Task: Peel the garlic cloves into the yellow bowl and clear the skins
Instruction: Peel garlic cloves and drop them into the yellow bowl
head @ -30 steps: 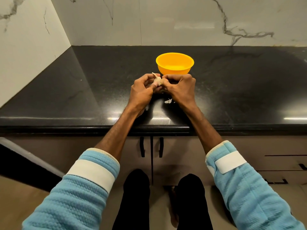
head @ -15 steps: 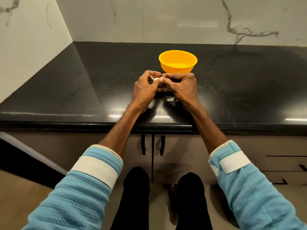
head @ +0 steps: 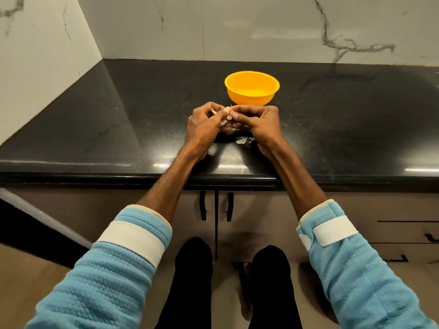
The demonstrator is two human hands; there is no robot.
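Observation:
A yellow bowl [head: 252, 87] stands on the black counter [head: 118, 129], just beyond my hands. My left hand [head: 204, 125] and my right hand [head: 259, 123] meet above the counter, both with curled fingers pinching one garlic clove [head: 225, 116] between them. Pale papery skin sticks out at the left hand's fingertips. Most of the clove is hidden by my fingers. A few loose skins [head: 243, 140] lie on the counter under my right hand. I cannot tell what lies inside the bowl.
Marble walls meet at the back left corner. The counter's front edge [head: 95, 176] runs below my wrists, with cabinet doors and black handles [head: 203, 205] under it. My legs stand in front of the cabinets.
My hands stayed together at the clove, working the skin with small finger shifts. The skin bits on the counter now show a little more beneath my right hand.

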